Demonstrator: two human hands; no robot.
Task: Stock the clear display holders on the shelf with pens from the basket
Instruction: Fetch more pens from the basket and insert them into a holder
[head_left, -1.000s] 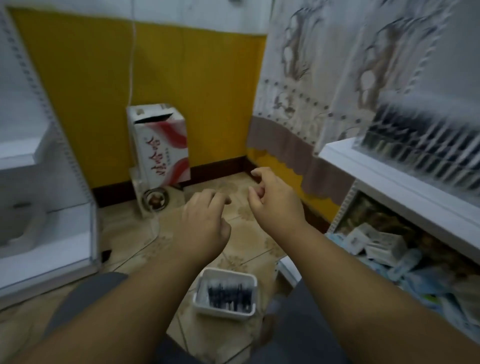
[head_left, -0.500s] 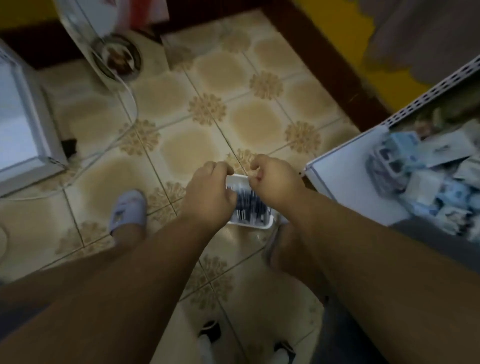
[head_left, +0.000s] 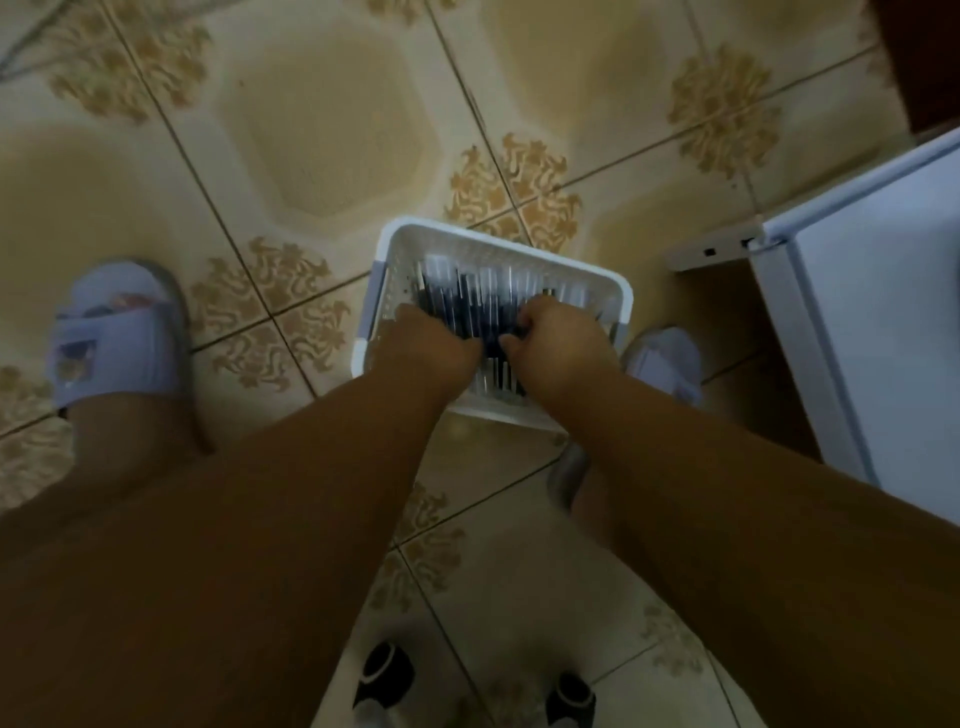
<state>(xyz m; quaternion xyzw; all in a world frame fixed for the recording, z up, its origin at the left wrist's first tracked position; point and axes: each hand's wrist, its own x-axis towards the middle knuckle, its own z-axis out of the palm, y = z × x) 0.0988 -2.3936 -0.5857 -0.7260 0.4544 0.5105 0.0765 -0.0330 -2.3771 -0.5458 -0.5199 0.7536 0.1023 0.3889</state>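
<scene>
A white plastic basket (head_left: 400, 249) sits on the tiled floor between my feet, holding several dark pens (head_left: 470, 306) with clear barrels. Both my hands are down inside it. My left hand (head_left: 426, 343) is curled over the pens at the basket's left side. My right hand (head_left: 563, 338) is curled over the pens at the right side, its fingers closing on a bunch of them. The fingertips are hidden among the pens. The clear display holders are out of view.
The white corner of the bottom shelf (head_left: 872, 322) juts in at the right, close to the basket. My feet in pale blue slippers (head_left: 111, 338) stand on either side. Two small dark stool feet (head_left: 384, 675) show at the bottom.
My view has tipped from the wall and shelf down to the floor. Both hands dropped from mid-air into the basket and curled over the pens.
</scene>
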